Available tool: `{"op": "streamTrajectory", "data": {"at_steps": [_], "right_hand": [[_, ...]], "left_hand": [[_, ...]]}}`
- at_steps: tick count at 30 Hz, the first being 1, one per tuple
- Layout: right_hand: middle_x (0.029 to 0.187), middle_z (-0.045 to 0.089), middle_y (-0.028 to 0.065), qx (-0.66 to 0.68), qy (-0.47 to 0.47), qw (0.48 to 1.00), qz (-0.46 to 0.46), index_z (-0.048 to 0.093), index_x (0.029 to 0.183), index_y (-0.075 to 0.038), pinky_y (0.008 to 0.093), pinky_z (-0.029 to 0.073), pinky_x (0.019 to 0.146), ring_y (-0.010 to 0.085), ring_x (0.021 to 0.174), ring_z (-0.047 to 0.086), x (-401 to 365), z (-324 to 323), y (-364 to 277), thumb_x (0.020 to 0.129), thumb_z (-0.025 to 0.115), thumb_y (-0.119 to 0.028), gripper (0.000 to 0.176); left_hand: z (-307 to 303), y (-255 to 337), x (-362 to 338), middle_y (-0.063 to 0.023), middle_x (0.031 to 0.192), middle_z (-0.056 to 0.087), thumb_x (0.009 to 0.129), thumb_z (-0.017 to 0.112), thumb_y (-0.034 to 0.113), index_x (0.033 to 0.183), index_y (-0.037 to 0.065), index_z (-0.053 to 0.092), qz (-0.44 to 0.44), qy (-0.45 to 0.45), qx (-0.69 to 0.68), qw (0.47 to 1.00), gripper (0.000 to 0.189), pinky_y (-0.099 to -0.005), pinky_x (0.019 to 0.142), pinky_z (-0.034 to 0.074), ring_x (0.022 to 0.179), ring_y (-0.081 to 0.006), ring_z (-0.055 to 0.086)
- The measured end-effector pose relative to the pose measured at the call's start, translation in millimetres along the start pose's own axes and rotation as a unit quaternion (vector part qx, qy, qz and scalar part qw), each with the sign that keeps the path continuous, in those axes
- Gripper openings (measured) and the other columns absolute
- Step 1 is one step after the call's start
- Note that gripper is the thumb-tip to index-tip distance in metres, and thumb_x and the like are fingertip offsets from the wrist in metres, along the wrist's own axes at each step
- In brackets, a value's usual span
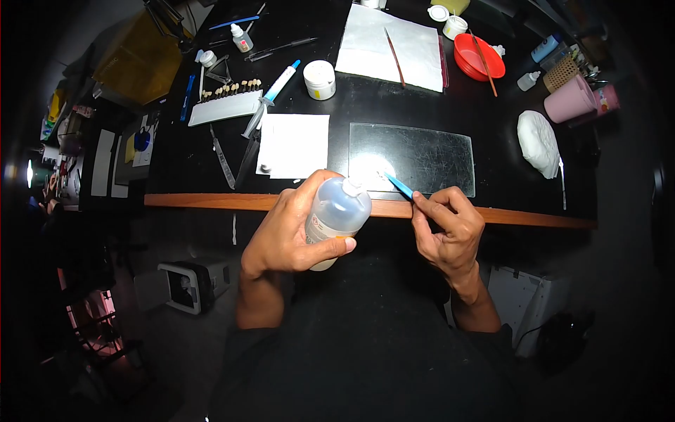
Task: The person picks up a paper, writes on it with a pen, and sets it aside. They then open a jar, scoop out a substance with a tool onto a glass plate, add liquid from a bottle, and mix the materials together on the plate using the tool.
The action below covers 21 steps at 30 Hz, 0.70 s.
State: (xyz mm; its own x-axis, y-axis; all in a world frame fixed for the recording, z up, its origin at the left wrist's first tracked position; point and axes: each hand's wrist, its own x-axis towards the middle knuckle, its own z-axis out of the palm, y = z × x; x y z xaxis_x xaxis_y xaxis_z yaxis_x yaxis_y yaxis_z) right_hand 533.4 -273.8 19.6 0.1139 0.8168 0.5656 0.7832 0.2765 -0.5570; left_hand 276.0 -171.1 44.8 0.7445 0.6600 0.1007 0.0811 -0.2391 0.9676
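My left hand is wrapped round a translucent plastic bottle with a white neck and a label, tilted in front of the table edge. Between the fingertips of my right hand is a slim blue-handled tool. Its far end reaches over the glass slab, at a bright white patch. Glare there hides the tool's tip and whatever lies under it. Left of the slab is a stack of white paper sheets.
Behind are a white jar, a syringe, a shade guide and a white towel with a brush. To the right stand a red bowl, a pink cup and a white cotton wad. A wooden edge borders the table.
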Motion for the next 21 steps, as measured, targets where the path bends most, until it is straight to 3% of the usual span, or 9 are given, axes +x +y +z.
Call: {"op": "streamTrajectory", "data": {"at_steps": [7,13,17,21], "right_hand": [[0.073,0.064,0.0075,0.020,0.015,1.000,-0.008,0.081,0.097,0.003,0.0301,0.046,0.050,0.0156,0.057,0.062,2.0,-5.6,0.7,0.079,0.080,0.006,0.018],[0.073,0.066,0.0107,0.000,0.002,0.998,0.056,0.079,0.098,0.005,0.0319,0.049,0.051,0.0188,0.058,0.065,-5.6,-6.7,-18.4,0.080,0.079,0.007,0.018],[0.074,0.064,0.0093,0.000,0.013,0.999,0.031,0.079,0.099,0.005,0.0342,0.049,0.051,0.0198,0.058,0.064,-4.7,6.9,-19.4,0.080,0.079,0.007,0.020],[0.073,0.063,0.0070,-0.008,-0.009,1.000,0.019,0.081,0.096,0.004,0.0286,0.044,0.049,0.0137,0.058,0.061,-2.6,3.3,-17.0,0.079,0.080,0.009,0.017]], "left_hand": [[-0.5,1.4,1.2,-0.0179,0.098,0.077,0.080,0.088,0.029,0.127,-0.003,0.058,-0.012,-0.003,0.012,1.000,0.064,-0.0395,0.087,0.058,0.094,-0.0297,0.078],[2.6,2.3,0.7,-0.0186,0.098,0.077,0.080,0.088,0.028,0.126,-0.003,0.058,-0.003,0.006,0.023,1.000,0.064,-0.0398,0.087,0.058,0.093,-0.0305,0.079],[4.0,2.9,0.6,-0.0188,0.099,0.077,0.080,0.088,0.028,0.126,-0.003,0.058,-0.007,0.006,0.024,1.000,0.063,-0.0397,0.087,0.058,0.093,-0.0310,0.079],[5.2,6.3,0.4,-0.0195,0.099,0.077,0.080,0.088,0.026,0.127,-0.003,0.058,-0.021,0.008,0.024,0.999,0.063,-0.0399,0.087,0.058,0.094,-0.0321,0.079]]}}
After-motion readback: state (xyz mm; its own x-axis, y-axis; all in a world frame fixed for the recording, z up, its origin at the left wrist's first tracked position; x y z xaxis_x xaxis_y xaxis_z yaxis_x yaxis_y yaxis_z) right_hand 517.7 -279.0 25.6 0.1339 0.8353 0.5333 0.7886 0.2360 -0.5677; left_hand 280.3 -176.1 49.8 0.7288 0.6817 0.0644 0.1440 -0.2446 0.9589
